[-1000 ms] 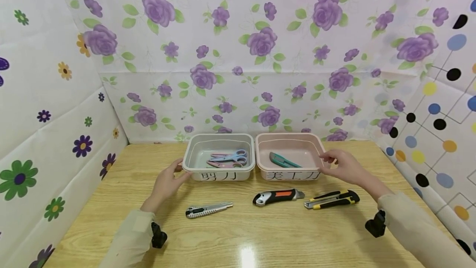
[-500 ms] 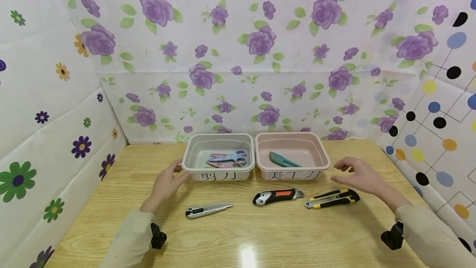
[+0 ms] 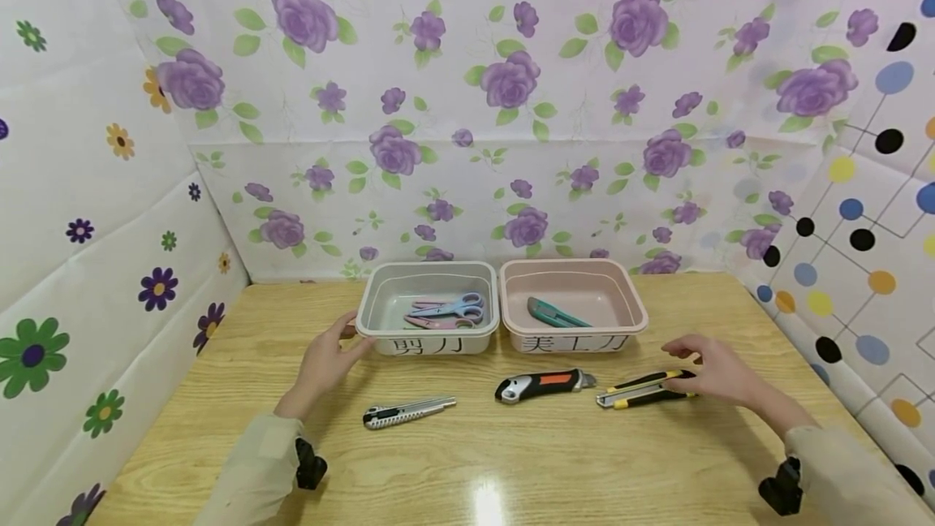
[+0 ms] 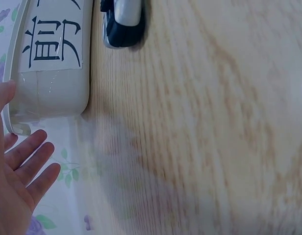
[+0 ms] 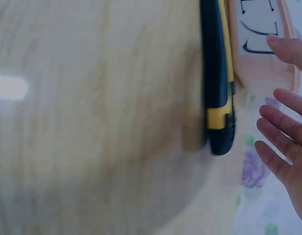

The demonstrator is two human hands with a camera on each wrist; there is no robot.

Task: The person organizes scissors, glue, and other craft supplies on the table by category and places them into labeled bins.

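My left hand (image 3: 326, 360) rests at the front left corner of the grey plastic basket (image 3: 372, 341). Its thumb touches the rim, while the other fingers extend loosely along the side in the left wrist view. Scissors (image 3: 456, 308) in blue and pink lie inside that basket. With fingers apart and holding nothing, my right hand (image 3: 719, 372) hovers over the handle end of a black and yellow utility knife (image 3: 635, 390). The pink basket (image 3: 634, 319) holds a teal utility knife (image 3: 555, 313).
A black and silver utility knife (image 3: 544, 385) with an orange inlay lies before the pink basket. Further left is a slim silver utility knife (image 3: 409, 411). Both baskets stand side by side on the wooden table (image 3: 438, 477), near the floral backdrop (image 3: 467, 104).
My right hand has let go of the pink basket's right edge and moved right and toward me, over the black and yellow utility knife. The left hand has stayed at the grey basket.
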